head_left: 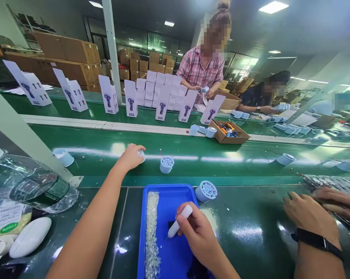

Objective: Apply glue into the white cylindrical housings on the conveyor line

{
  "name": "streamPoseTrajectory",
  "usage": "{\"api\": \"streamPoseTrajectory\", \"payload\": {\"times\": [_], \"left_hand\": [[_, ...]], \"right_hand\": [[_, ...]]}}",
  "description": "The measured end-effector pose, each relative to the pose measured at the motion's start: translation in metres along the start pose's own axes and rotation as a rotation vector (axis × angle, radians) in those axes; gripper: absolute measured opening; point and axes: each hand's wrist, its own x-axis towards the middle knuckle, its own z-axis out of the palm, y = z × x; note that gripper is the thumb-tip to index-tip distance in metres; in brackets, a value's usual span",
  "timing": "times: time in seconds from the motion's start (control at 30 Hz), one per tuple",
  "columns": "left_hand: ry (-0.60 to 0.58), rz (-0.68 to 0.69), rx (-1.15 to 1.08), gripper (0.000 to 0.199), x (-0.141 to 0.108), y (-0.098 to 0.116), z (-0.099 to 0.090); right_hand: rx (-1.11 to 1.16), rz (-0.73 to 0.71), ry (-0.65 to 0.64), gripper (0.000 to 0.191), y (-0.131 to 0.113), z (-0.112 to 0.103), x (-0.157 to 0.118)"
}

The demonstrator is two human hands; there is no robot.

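Observation:
Over the green belt, my left hand (131, 157) has its fingers wrapped round a small light-blue cylindrical part (141, 155), mostly covered by the fingers. My right hand (196, 228) grips a white pen-like tool (180, 221), tip pointing down over a blue tray (169, 190). Small clear beads (152, 232) lie in a strip along the tray's left side. Black material (198, 268) is partly hidden under my right forearm. One light-blue round housing (167, 165) stands on the belt. Another housing with a thin wire (206, 191) rests beside the tray's upper right corner.
A clear bottle (32, 182) and a white mouse-like object (31, 237) are at left. White printed boxes (131, 101) line the far ledge, near a cardboard box (231, 133). Another person's hands (311, 213) are at right. Co-workers sit or stand beyond the belt.

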Motion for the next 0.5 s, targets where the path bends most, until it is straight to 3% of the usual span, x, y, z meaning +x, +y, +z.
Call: {"api": "streamPoseTrajectory", "payload": {"times": [0.27,0.5], "left_hand": [[0.093,0.052,-0.15,0.037,-0.013,0.035,-0.027],[0.085,0.044,-0.163,0.036,-0.017,0.042,-0.031]], "right_hand": [[-0.156,-0.035,-0.143,0.021,-0.002,0.0,-0.005],[-0.249,-0.152,-0.179,0.014,-0.005,0.001,-0.006]]}}
